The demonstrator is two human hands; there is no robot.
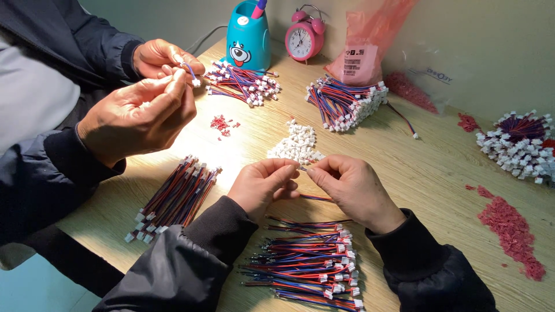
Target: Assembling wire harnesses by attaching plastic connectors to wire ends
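My left hand (263, 186) and my right hand (352, 188) meet at the fingertips over the wooden table (428, 173), pinching a thin red-and-blue wire lead (317, 198) between them. The lead trails back under my hands. Just beyond my fingers lies a pile of small white connector housings (298, 144). Below my hands is a loose pile of wire leads with white plugs (312, 260).
A co-worker's two hands (144, 104) at upper left hold another lead. A wire bundle (176, 199) lies to the left, more bundles (243, 84) (347, 101) (520, 141) farther back. Red scraps (511, 228), a teal pen holder (248, 37), a pink alarm clock (304, 37) and plastic bags (370, 40) stand around.
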